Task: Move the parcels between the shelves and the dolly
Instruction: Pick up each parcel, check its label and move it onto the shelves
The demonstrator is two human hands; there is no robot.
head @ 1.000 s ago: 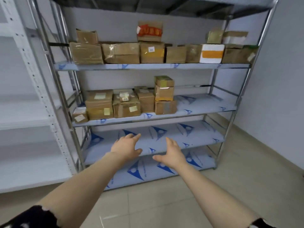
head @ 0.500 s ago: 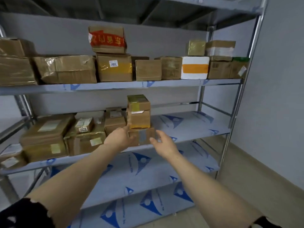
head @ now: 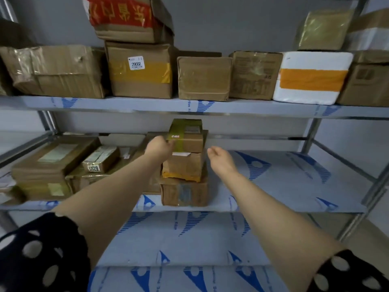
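Observation:
A stack of three cardboard parcels stands on the middle shelf point(head: 284, 186). The top parcel point(head: 189, 137) is small with yellow-green tape, above a middle parcel point(head: 183, 166) and a bottom parcel point(head: 184, 192). My left hand point(head: 159, 147) touches the left side of the top parcel; its fingers are hidden behind the box edge. My right hand point(head: 220, 159) hovers just right of the stack, fingers loosely curved, holding nothing. No dolly is in view.
More parcels lie left on the middle shelf, one labelled 1029 point(head: 101, 159). The upper shelf point(head: 147, 104) carries a row of boxes, including a white foam box point(head: 311, 77) and a red-taped box point(head: 126, 15). Lower shelves point(head: 189, 239) show bare film.
I have stepped closer to the rack. Both hands rose from the bottom parcel's height to the top parcel, the left now against its side.

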